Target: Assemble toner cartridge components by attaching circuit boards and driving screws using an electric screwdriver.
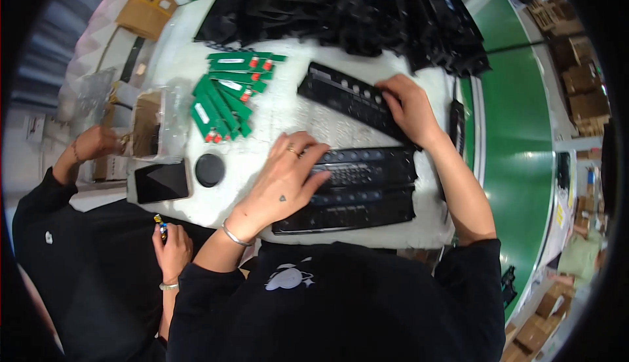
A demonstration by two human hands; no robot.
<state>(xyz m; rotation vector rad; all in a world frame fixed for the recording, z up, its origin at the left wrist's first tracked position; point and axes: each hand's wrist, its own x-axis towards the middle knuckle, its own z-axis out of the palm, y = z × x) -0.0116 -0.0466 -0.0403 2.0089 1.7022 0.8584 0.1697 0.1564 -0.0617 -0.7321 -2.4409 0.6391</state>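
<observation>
My right hand (413, 110) grips the right part of a long black panel (344, 96) with a row of round light spots; this panel lies slanted across the far middle of the table. Closer to me, my left hand (282, 182) has its thumb and fingers closed about the left end of another black panel (370, 165) with small raised details. Just in front of that one is a further black panel (357, 211), roughly parallel to it. Whether the slanted panel is lifted off the table, I cannot tell.
Several green circuit boards (223, 96) with red parts lie fanned out. Near them are a black round disc (209, 170), a phone (162, 182) and an open box (149, 125). Many black panels (347, 15) are piled at the back. A co-worker's hand (173, 250) holds a small tool at left.
</observation>
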